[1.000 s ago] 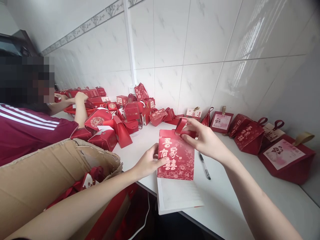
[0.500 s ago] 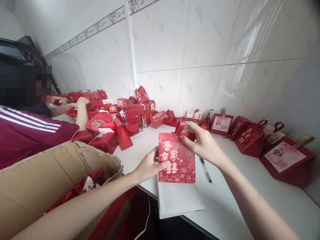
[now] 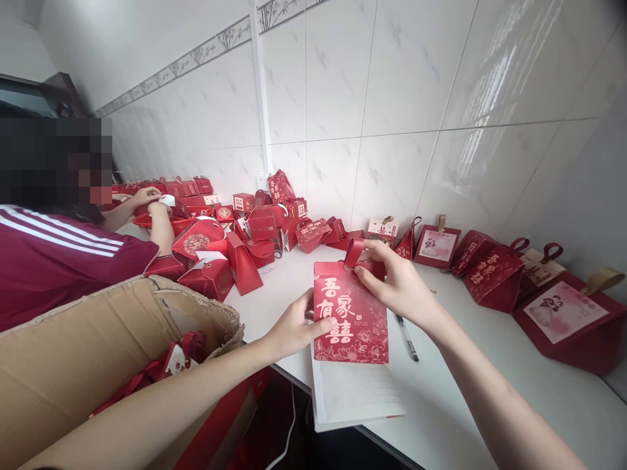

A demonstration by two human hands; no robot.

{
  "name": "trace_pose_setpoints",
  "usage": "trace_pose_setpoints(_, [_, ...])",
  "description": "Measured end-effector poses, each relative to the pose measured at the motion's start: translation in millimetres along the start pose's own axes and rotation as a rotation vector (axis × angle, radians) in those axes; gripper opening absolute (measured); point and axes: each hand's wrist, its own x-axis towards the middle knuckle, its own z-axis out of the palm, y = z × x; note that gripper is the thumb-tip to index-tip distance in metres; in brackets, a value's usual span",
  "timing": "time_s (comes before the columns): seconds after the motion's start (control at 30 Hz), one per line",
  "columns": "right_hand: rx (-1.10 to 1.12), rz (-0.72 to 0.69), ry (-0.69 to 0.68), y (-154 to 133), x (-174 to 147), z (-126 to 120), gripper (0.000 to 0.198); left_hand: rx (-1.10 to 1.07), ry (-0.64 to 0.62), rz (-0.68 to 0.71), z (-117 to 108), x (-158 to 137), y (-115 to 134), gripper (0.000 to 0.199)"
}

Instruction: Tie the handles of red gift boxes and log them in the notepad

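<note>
Between my two hands a red gift box with pale lettering and a flower print is held upright, its front towards me. My left hand grips its left side, thumb on the front face. At its top right edge, my right hand pinches the box beside the red ribbon loop; the fingertips behind it are hidden. Below the box an open notebook lies at the table's front edge. To the right of it rests a black pen.
Several finished-looking red boxes stand along the wall on the right. A heap of red boxes covers the table's left part, beside a co-worker in a maroon sleeve. A large cardboard carton with red boxes inside stands at front left.
My hands keep the same hold on the gift box, which has turned very slightly. The view has shifted a little. The co-worker's hands have moved above the red basket.
</note>
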Motion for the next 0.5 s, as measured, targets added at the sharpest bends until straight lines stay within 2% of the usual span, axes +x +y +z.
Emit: trace_pose_setpoints(0.5, [0.061, -0.011, -0.008, -3.2, -0.3, -1.0, 0.036, 0.0, 0.014, 0.011, 2.0, -1.9, 1.9, 0.042])
